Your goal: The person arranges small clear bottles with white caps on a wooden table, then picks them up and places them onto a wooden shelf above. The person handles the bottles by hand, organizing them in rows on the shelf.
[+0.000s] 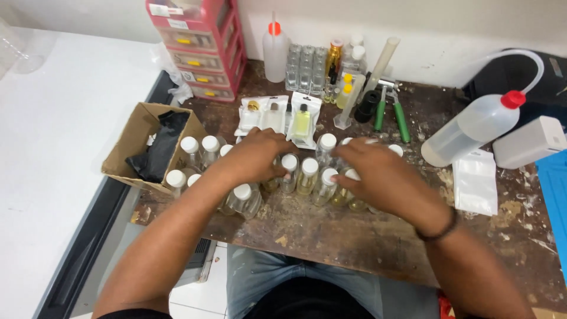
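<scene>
Both hands over white-capped bottles on desk.
Left hand point(257, 155) and right hand point(378, 174) rest on clustered small bottles point(308, 175) at desk point(354, 236) centre; grip closure cannot be determined.

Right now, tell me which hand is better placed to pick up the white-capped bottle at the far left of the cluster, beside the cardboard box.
Left. The left hand rests nearer that bottle by the cardboard box; the right hand covers bottles on the cluster's opposite side and would have to cross over.
</scene>
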